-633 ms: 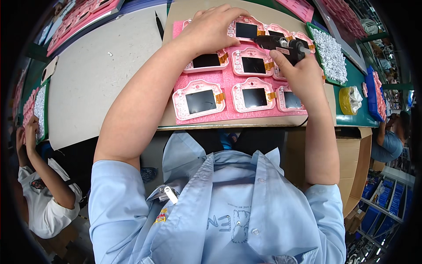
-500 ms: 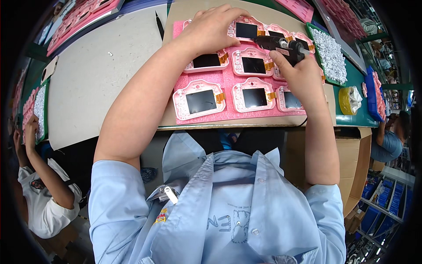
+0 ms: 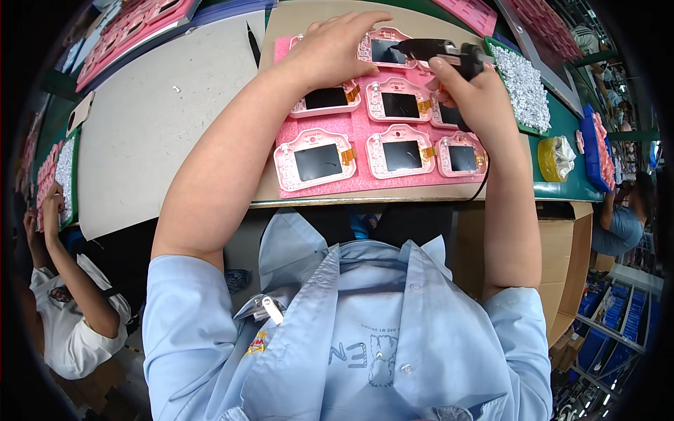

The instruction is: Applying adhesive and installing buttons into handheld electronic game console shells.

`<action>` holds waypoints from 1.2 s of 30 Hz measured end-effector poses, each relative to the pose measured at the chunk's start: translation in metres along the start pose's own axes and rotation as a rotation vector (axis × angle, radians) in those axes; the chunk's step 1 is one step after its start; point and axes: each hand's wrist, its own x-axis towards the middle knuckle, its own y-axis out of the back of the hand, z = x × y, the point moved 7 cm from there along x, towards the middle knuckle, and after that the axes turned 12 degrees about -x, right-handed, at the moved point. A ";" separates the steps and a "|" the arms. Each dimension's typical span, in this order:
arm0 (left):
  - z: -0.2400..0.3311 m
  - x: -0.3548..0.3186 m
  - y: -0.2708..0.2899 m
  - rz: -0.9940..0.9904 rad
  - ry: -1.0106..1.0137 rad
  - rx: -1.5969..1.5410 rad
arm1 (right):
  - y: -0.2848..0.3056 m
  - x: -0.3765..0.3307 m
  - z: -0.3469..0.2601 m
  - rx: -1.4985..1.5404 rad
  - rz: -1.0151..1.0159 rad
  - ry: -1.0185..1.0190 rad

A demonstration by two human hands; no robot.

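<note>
My right hand [image 3: 472, 88] is closed round a black hot glue gun [image 3: 439, 50], its nozzle pointing left over the screen of a pink casing [image 3: 386, 50] in the back row. My left hand [image 3: 333, 49] arches over the left end of that casing, thumb and forefinger spread apart at its near and far edges; whether they touch it I cannot tell. Several like casings with dark screens and orange ribbon cables lie in rows on a pink foam mat [image 3: 359, 140], among them one at the front left [image 3: 316, 160] and one at front middle [image 3: 400, 151]. My hands hide parts of the back rows.
On the right stand a green tray [image 3: 521, 88] of small white parts, a yellow tape roll [image 3: 554, 160] with white material inside and a blue bin [image 3: 597, 151] of pink parts. A black pen-like tool [image 3: 253, 43] lies left of the mat. A co-worker's hands [image 3: 49, 207] are at far left.
The glue gun in my right hand has moved slightly left and away from me, its nozzle now over the screen. My left hand has barely moved. The mat and casings sit slightly further left in view.
</note>
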 end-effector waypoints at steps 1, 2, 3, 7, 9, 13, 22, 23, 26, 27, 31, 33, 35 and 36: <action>-0.004 0.000 -0.001 0.015 -0.006 0.010 | 0.006 -0.001 0.003 0.003 0.001 0.006; -0.008 0.000 -0.002 0.029 -0.014 0.020 | 0.013 -0.004 0.008 0.201 0.001 -0.024; -0.012 0.000 -0.003 0.044 -0.022 0.029 | 0.018 -0.006 0.012 0.397 0.000 -0.053; -0.022 0.002 -0.004 0.096 -0.072 0.053 | 0.038 -0.016 0.030 0.529 0.082 -0.042; -0.020 0.009 -0.002 0.110 -0.086 0.059 | 0.046 -0.019 0.037 0.572 0.109 -0.037; 0.007 0.045 -0.019 -0.040 -0.099 0.086 | 0.056 -0.022 0.047 0.558 0.105 -0.052; 0.030 0.051 -0.041 0.034 -0.047 0.170 | 0.054 -0.028 0.050 0.338 0.111 -0.088; 0.031 0.050 -0.039 0.084 -0.080 0.167 | 0.052 -0.028 0.050 0.286 0.102 -0.092; 0.031 0.050 -0.043 0.090 -0.059 0.127 | 0.042 -0.021 0.053 0.236 0.118 -0.085; 0.030 0.050 -0.043 0.096 -0.047 0.108 | 0.038 -0.016 0.054 0.210 0.125 -0.078; 0.030 0.051 -0.045 0.107 -0.044 0.091 | 0.028 -0.001 0.058 0.169 0.132 -0.070; 0.030 0.052 -0.046 0.114 -0.058 0.091 | 0.024 0.003 0.060 0.150 0.136 -0.069; 0.029 0.052 -0.047 0.124 -0.066 0.090 | 0.020 0.005 0.059 0.154 0.142 -0.060; 0.029 0.052 -0.047 0.129 -0.071 0.089 | 0.019 0.006 0.058 0.158 0.151 -0.051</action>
